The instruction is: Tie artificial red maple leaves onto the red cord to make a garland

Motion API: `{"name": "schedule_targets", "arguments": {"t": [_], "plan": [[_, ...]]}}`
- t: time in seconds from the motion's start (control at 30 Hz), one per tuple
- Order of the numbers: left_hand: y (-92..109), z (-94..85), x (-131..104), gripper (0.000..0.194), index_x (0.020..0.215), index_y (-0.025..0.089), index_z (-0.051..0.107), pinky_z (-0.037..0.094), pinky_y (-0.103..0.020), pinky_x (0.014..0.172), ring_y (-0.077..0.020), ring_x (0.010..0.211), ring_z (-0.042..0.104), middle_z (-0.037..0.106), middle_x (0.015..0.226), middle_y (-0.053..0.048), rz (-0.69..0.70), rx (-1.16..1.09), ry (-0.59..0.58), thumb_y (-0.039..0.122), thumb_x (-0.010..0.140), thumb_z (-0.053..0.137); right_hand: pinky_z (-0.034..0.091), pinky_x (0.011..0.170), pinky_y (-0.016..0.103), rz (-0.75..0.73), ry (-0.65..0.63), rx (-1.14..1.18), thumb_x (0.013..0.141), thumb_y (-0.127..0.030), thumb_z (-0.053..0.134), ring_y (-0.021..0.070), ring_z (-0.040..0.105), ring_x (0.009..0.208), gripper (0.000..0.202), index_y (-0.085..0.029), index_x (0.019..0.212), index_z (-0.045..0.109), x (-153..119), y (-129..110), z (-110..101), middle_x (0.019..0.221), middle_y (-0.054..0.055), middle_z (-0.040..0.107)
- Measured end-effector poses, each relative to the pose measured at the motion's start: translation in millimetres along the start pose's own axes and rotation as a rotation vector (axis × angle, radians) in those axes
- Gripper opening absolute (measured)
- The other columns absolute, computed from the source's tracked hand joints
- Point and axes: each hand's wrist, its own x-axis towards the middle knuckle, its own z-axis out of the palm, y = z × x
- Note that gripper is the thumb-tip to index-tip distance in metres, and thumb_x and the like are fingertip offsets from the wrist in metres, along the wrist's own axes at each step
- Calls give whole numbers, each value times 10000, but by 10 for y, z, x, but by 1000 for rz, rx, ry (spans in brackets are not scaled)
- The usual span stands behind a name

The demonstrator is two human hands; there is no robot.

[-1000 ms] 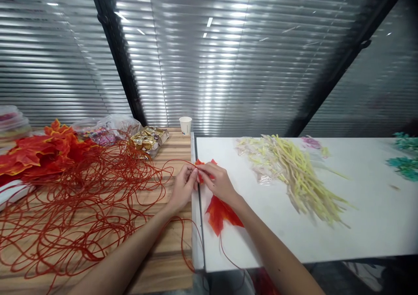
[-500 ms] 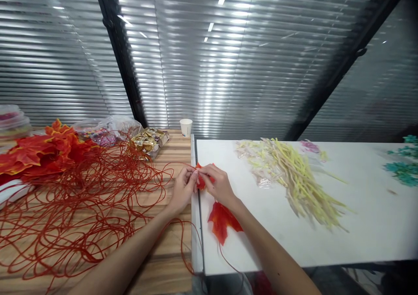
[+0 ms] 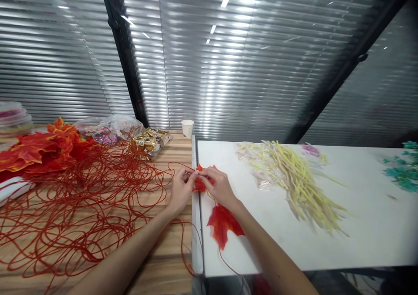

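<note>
My left hand point(image 3: 182, 188) and my right hand point(image 3: 218, 184) meet fingertip to fingertip over the seam between two tables. Both are pinched on a red cord point(image 3: 183, 164), which runs off to the left from the fingers. Just under the fingertips lies a red maple leaf point(image 3: 200, 184), partly covered by my hands. A second red maple leaf point(image 3: 222, 225) rests on the white table below my right wrist, with cord trailing from its lower tip. The exact spot where the cord meets the upper leaf is hidden by my fingers.
A large tangle of red cord point(image 3: 98, 199) spreads over the wooden table point(image 3: 163, 260). Behind it are a pile of maple leaves point(image 3: 42, 151), a gold packet point(image 3: 152, 140) and a paper cup point(image 3: 187, 129). Yellow strips point(image 3: 303, 186) lie on the white table point(image 3: 369, 225).
My hands stay pinched together in nearly the same place, the fingers shifted slightly. The upper leaf shows a little more beneath them. The view has tilted slightly.
</note>
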Motion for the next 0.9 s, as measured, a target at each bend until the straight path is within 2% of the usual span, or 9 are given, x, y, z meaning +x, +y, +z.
{"name": "schedule_targets", "arguments": {"t": [0.17, 0.37, 0.63, 0.9], "plan": [[-48, 1, 18, 208, 705, 143, 537, 402, -205, 524, -102, 581, 520, 563, 641, -1, -37, 20, 28, 348, 713, 568, 421, 692, 255, 6, -26, -43, 849, -174, 407, 133, 551, 718, 190, -167, 844, 597, 0, 9, 17, 790, 41, 606], [-19, 1, 18, 255, 728, 119, 554, 392, -201, 517, -80, 540, 486, 561, 648, -1, -173, -87, 80, 369, 690, 588, 428, 691, 249, -11, -72, -98, 847, -146, 402, 131, 553, 751, 223, -176, 966, 588, -15, 34, 54, 850, 45, 610], [34, 22, 18, 280, 718, 105, 581, 379, -193, 493, -72, 521, 485, 583, 631, -3, -260, -197, 121, 354, 617, 659, 436, 669, 254, -41, -90, -122, 839, -128, 402, 132, 550, 731, 226, -163, 974, 580, -16, 90, 73, 832, 53, 604], [7, 25, 18, 262, 695, 104, 600, 391, -192, 505, -97, 581, 535, 614, 656, -28, -272, -215, 202, 322, 578, 685, 437, 642, 253, -53, -91, -108, 848, -148, 399, 136, 555, 713, 223, -179, 968, 585, -16, 91, 89, 816, 50, 603]]}}
